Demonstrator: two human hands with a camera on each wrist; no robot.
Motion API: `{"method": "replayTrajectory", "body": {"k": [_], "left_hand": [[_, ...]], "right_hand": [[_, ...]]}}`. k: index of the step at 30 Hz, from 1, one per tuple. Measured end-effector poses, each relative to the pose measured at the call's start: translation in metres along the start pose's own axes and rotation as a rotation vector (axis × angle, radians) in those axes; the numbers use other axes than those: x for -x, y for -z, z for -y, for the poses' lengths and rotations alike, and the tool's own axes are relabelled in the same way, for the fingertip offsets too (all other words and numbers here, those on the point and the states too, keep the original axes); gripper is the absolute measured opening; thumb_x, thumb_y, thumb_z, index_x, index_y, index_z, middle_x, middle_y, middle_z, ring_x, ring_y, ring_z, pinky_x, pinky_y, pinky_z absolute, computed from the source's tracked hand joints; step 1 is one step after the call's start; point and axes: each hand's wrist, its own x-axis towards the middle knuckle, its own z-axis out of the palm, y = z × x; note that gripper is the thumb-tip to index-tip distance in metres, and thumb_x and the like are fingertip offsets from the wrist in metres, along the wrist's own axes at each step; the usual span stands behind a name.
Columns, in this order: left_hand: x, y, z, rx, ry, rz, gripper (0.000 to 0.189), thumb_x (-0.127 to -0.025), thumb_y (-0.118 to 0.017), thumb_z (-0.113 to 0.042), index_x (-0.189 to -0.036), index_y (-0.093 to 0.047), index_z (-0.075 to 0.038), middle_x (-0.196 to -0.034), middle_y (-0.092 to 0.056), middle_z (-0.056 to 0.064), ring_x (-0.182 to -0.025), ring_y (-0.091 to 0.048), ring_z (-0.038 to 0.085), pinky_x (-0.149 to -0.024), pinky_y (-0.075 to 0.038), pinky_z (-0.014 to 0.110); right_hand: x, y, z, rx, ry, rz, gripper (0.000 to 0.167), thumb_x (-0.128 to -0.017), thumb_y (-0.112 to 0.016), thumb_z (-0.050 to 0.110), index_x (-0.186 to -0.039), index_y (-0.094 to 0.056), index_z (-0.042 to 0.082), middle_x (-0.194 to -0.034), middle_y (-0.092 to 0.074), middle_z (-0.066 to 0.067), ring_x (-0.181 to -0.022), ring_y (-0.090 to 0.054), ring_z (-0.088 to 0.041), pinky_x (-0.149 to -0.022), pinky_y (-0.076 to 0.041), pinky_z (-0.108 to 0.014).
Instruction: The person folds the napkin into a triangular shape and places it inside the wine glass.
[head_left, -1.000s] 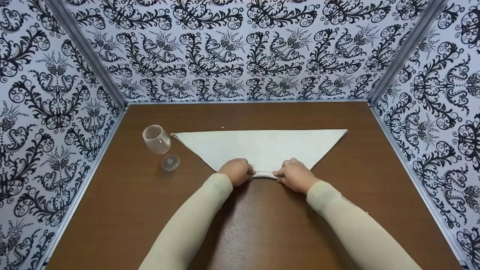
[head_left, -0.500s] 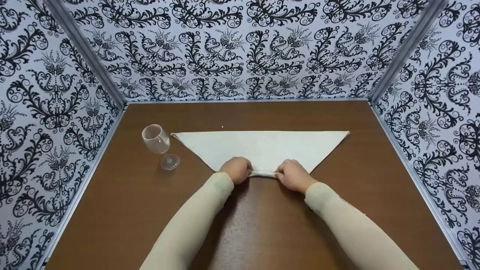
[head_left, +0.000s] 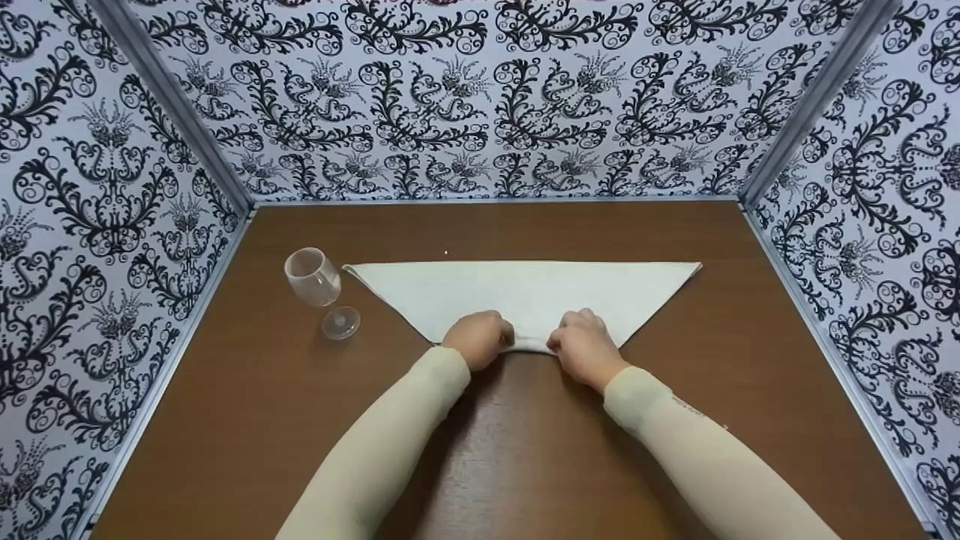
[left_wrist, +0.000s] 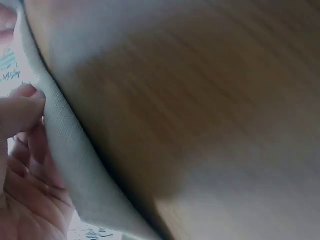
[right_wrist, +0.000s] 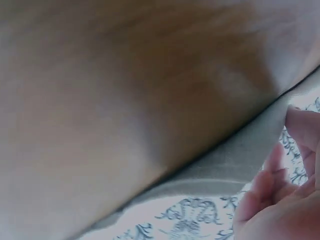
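A white cloth napkin [head_left: 525,292] lies on the table in a wide, flat-topped shape, its long straight edge at the back and its short near edge rolled over. At the left end of that roll, my left hand [head_left: 478,339] pinches the cloth, fingers bent. My right hand [head_left: 587,348] does the same at the other end, a short stretch of roll showing between them. The left wrist view has the thumb [left_wrist: 25,112] against the napkin's edge [left_wrist: 75,150]. In the right wrist view, thumb and curled fingers [right_wrist: 267,192] meet the rolled cloth [right_wrist: 240,155].
A clear wine glass [head_left: 313,279] stands upright to the left of the napkin, close to its far left corner. The brown wooden table [head_left: 517,457] is bounded by patterned walls [head_left: 465,97] at the back and both sides. A tiny white speck lies behind the napkin.
Both hands have shifted slightly away from the body with the near edge, turning the roll a little further. The fingers now reach further over it. The glass has not moved.
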Motion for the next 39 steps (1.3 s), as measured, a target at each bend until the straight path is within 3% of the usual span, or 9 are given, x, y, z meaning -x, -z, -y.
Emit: {"method": "replayTrajectory", "body": {"k": [5,11,17,23,30,35,39], "left_hand": [[0.008,0.0,0.006,-0.081,-0.12,0.036,0.027,-0.104,-0.068,-0.023,-0.129,-0.076,-0.029,-0.11,-0.074,0.001,-0.099,-0.072,0.021,-0.091,-0.058,0.039],[0.008,0.0,0.01,-0.115,-0.161,0.122,0.045,-0.099,-0.074,-0.033,-0.143,-0.066,-0.038,-0.117,-0.069,0.005,-0.098,-0.067,0.023,-0.091,-0.057,0.04],[0.006,-0.001,0.008,-0.078,-0.108,0.144,0.043,-0.099,-0.075,-0.032,-0.141,-0.067,-0.035,-0.119,-0.069,0.003,-0.1,-0.067,0.021,-0.091,-0.056,0.038],[0.001,-0.004,0.001,-0.056,-0.033,0.099,0.032,-0.096,-0.078,-0.025,-0.127,-0.078,-0.032,-0.11,-0.073,-0.001,-0.096,-0.069,0.019,-0.088,-0.058,0.038],[-0.003,-0.004,-0.008,-0.053,0.066,0.075,0.023,-0.102,-0.071,-0.023,-0.122,-0.081,-0.029,-0.12,-0.078,-0.004,-0.114,-0.073,0.018,-0.1,-0.058,0.036],[-0.001,0.001,-0.012,0.032,0.109,0.059,0.023,-0.105,-0.066,-0.026,-0.122,-0.081,-0.027,-0.122,-0.079,-0.004,-0.119,-0.072,0.02,-0.104,-0.056,0.037],[0.0,0.005,-0.009,0.136,0.134,0.086,0.023,-0.105,-0.065,-0.025,-0.122,-0.081,-0.024,-0.124,-0.078,-0.003,-0.123,-0.07,0.02,-0.108,-0.054,0.039]], "right_hand": [[0.008,0.004,-0.001,0.021,0.109,0.014,0.011,-0.095,-0.077,0.021,-0.098,-0.084,0.014,-0.086,-0.064,-0.004,-0.08,-0.052,-0.026,-0.077,-0.046,-0.045],[0.01,0.005,-0.009,-0.052,0.126,0.074,0.033,-0.089,-0.085,0.034,-0.114,-0.084,0.013,-0.093,-0.066,0.0,-0.081,-0.052,-0.019,-0.074,-0.046,-0.038],[0.007,0.002,-0.014,-0.091,0.114,0.11,0.038,-0.088,-0.085,0.035,-0.119,-0.082,0.013,-0.098,-0.067,0.001,-0.084,-0.052,-0.018,-0.076,-0.047,-0.036],[0.002,0.001,-0.014,-0.082,0.119,0.085,0.022,-0.089,-0.085,0.029,-0.103,-0.085,0.012,-0.091,-0.069,0.001,-0.081,-0.055,-0.02,-0.075,-0.048,-0.038],[-0.004,0.003,-0.007,-0.02,0.106,0.071,0.011,-0.094,-0.079,0.019,-0.091,-0.083,0.009,-0.088,-0.072,-0.003,-0.078,-0.057,-0.024,-0.077,-0.05,-0.043],[-0.006,0.004,-0.004,-0.042,0.052,0.088,0.011,-0.097,-0.074,0.014,-0.098,-0.083,0.007,-0.095,-0.076,-0.007,-0.086,-0.064,-0.029,-0.085,-0.054,-0.046],[-0.008,0.006,-0.003,-0.096,-0.004,0.137,0.013,-0.1,-0.071,0.015,-0.099,-0.081,0.007,-0.097,-0.075,-0.008,-0.093,-0.067,-0.031,-0.091,-0.054,-0.049]]}}
